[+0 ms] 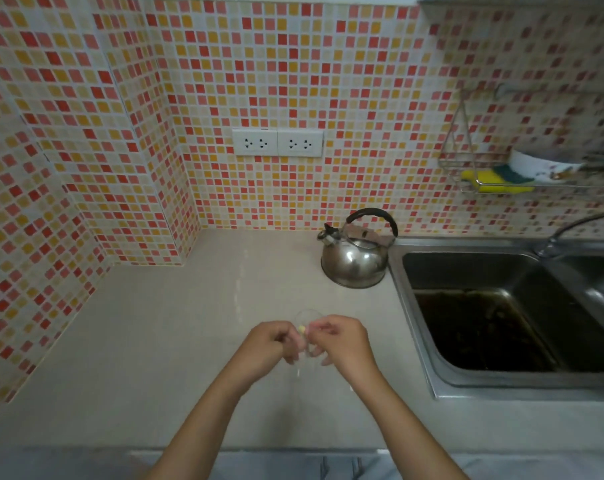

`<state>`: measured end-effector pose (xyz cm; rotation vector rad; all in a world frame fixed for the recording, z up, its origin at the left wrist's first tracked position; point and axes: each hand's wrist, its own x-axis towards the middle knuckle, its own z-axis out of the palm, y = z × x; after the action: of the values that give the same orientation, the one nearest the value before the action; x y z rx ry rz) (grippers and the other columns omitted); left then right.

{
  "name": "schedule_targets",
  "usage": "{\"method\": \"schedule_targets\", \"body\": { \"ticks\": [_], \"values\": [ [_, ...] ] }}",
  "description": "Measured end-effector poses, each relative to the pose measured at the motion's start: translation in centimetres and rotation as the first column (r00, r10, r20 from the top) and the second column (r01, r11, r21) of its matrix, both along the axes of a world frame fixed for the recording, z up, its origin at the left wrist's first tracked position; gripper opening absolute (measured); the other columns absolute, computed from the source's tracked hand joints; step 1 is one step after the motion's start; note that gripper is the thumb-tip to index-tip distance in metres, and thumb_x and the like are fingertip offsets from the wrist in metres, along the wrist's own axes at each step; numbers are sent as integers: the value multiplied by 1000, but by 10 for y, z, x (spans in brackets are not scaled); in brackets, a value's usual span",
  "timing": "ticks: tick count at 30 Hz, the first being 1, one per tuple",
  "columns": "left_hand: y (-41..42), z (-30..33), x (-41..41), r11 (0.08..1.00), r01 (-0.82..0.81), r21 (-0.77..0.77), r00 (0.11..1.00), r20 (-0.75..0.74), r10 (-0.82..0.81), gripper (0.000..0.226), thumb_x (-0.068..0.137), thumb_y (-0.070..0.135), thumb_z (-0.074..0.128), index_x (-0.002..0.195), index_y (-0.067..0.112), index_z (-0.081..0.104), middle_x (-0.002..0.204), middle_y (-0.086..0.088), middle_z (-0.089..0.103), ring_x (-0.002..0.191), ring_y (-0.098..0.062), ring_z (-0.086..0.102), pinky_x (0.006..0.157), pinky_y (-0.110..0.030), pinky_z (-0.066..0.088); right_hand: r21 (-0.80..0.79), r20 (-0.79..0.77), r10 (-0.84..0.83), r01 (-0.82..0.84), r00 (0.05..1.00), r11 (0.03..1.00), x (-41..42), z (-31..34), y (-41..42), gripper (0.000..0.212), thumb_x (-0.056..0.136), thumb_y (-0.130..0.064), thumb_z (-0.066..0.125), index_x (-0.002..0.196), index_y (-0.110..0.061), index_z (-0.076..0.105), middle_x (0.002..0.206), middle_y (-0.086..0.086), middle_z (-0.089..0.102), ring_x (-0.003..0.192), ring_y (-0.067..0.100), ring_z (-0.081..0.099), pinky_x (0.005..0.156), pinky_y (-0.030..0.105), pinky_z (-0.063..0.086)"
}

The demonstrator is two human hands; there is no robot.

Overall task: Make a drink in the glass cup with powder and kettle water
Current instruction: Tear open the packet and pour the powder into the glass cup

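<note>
Two bare hands meet over the near middle of a pale countertop (162, 341). The left hand (271, 344) and the right hand (342, 341) both have their fingers curled inward, and between their fingertips they pinch a small yellowish item (302, 329), too small and blurred to name for certain. Directly under and behind the hands stands the clear glass cup (306, 318), its rim showing just beyond the fingers and its body largely hidden by them; what it contains cannot be made out. Farther back and slightly right, well apart from the hands, a shiny steel kettle (354, 261) with a black arched handle sits upright on the counter, its spout pointing left, just beside the edge of a stainless steel sink (414, 334) that fills the right side. On the far tiled wall, a double white socket (278, 143) is mounted, and to the far right a wire rack (466, 161) holds a yellow sponge (494, 181).
</note>
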<state>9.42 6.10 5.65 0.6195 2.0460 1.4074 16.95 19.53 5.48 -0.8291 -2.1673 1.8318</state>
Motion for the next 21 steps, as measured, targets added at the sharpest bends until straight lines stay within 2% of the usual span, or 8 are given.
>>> {"method": "schedule_targets", "body": {
  "ticks": [2, 4, 9, 14, 17, 21],
  "values": [
    [12, -2, 8, 999, -17, 32, 999, 31, 16, 37, 75, -17, 55, 58, 15, 64, 53, -1, 61, 47, -8, 53, 52, -14, 44, -83, 21, -12, 14, 1000, 996, 10, 2, 4, 22, 84, -18, 67, 63, -11, 68, 59, 8, 64, 46, 17, 62, 39, 20, 42],
    [21, -5, 14, 999, -1, 49, 999, 52, -2, 33, 77, -15, 57, 59, 13, 62, 52, 1, 59, 48, -11, 50, 52, -15, 42, -148, 31, -18, 22, 999, 989, 18, 5, 8, 29, 87, -20, 65, 60, -8, 67, 56, 9, 64, 47, 21, 63, 38, 19, 41],
    [32, -11, 20, 996, 54, 65, 995, 78, -59, 34, 82, 0, 67, 56, 19, 58, 51, 8, 59, 49, -11, 50, 49, -14, 39, -152, 61, 1, 9, 998, 988, 28, 12, 13, 31, 87, -16, 64, 58, -7, 66, 48, 3, 64, 42, 19, 64, 39, 18, 42],
    [32, -8, 20, 989, 104, 107, 988, 101, -114, 28, 85, 4, 67, 62, 15, 58, 53, 11, 64, 49, -3, 53, 51, -9, 40, -148, 38, 41, -35, 998, 988, 32, 17, 15, 31, 90, -12, 60, 61, -6, 67, 46, 3, 64, 43, 17, 65, 38, 18, 44],
    [28, -5, 18, 987, 129, 97, 986, 92, -138, 26, 86, 10, 67, 64, 18, 58, 58, 12, 66, 53, -2, 54, 53, -9, 39, -151, 9, 91, -89, 996, 985, 34, 19, 17, 32, 90, -12, 58, 60, -9, 69, 48, 4, 66, 47, 18, 67, 41, 21, 48],
    [25, -7, 17, 988, 119, 96, 988, 85, -128, 29, 89, 16, 65, 62, 22, 55, 60, 15, 65, 56, -1, 54, 55, -8, 38, -174, -4, 123, -121, 992, 977, 32, 21, 20, 30, 91, -9, 57, 63, -4, 69, 53, 9, 66, 49, 20, 67, 44, 23, 52]
  ]
}}
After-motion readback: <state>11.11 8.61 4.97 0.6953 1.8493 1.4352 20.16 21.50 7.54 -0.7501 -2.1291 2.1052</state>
